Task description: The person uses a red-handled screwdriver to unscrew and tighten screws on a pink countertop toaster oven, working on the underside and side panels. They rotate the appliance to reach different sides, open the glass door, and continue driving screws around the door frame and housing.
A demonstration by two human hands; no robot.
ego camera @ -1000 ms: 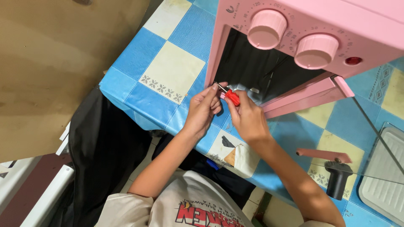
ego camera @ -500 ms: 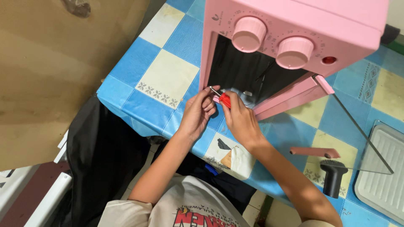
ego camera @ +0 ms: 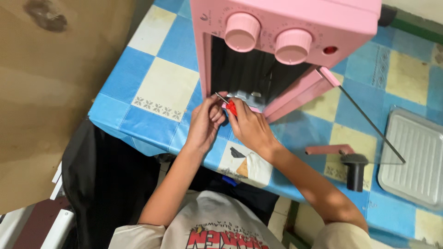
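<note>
A pink toaster oven (ego camera: 286, 27) with two round knobs stands on a blue and cream checked tablecloth (ego camera: 161, 87), its front cavity dark and uncovered. My right hand (ego camera: 249, 124) grips a small red-handled screwdriver (ego camera: 229, 106) whose metal tip points toward the oven's lower left front corner. My left hand (ego camera: 205, 122) sits beside it, fingers pinched at the screwdriver's shaft near the tip. Both hands rest at the lower front edge of the oven opening.
A detached glass oven door (ego camera: 360, 115) with pink trim and a pink handle piece (ego camera: 330, 149) lies right of the oven. A black knob-like part (ego camera: 354, 169) stands near the table's front edge. A grey metal baking tray (ego camera: 413, 157) lies at the far right.
The view has drifted so the oven and hands sit a little differently in frame. Both hands stay at the oven's lower front corner with the screwdriver, shifting only slightly.
</note>
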